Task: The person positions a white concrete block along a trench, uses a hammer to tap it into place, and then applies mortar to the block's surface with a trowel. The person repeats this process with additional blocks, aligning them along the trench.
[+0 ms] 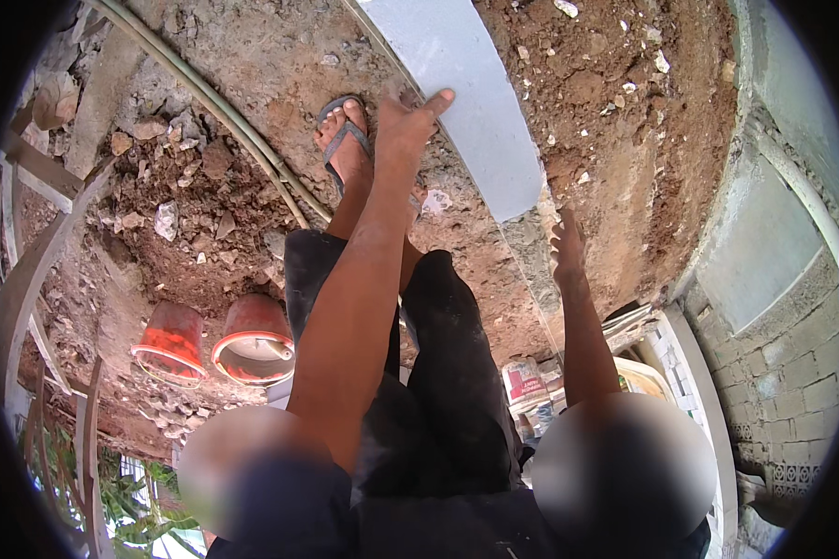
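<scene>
A long, flat, pale grey panel runs from the top of the view down toward the middle right, over rough ground. My left hand is closed on its left edge, thumb on the upper face and the other fingers mostly hidden at the side. Beside the panel's near end, my right hand is held with its fingers loosely bent and apart, nothing visible in it. A thin straight line continues from the panel's left edge toward me. My sandalled foot stands left of my left hand.
Two red buckets lie tipped at the left, near rubble. Long pipes cross the upper left. Wooden pieces stand at the far left. A block wall rises at right; a labelled tub is near my right forearm.
</scene>
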A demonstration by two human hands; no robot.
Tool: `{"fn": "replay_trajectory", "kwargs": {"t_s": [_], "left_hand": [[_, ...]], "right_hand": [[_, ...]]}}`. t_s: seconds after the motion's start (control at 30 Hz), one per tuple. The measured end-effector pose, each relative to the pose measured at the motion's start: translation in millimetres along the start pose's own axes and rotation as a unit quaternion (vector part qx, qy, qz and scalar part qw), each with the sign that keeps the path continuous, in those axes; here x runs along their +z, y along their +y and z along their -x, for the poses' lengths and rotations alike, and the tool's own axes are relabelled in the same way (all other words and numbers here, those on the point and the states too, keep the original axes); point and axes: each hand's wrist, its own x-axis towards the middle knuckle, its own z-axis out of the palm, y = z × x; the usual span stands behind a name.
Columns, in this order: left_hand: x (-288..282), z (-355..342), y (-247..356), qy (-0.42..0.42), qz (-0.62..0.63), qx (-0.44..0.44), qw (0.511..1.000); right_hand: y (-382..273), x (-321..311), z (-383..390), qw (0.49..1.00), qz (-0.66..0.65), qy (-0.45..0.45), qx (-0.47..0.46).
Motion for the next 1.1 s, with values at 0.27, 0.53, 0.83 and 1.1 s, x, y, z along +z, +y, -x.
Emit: {"fn": "replay_trajectory", "kwargs": {"t_s": [0.27,0.53,0.83,1.1], "left_hand": [[7,-11,-35,-0.05,-0.004,0.01,0.999],[11,-12,-47,-0.014,-0.023,0.05,0.998],[16,-16,-47,-0.027,0.006,0.068,0.997],[25,-8,-42,-0.026,-0.005,0.093,0.995]], "right_hand": [[-47,58,-39,0.951,-0.09,-0.209,0.208],[-43,64,-43,0.89,-0.315,-0.26,0.204],[-52,59,-48,0.897,-0.314,-0.258,0.172],[-60,54,-50,0.903,-0.313,-0.232,0.181]]}}
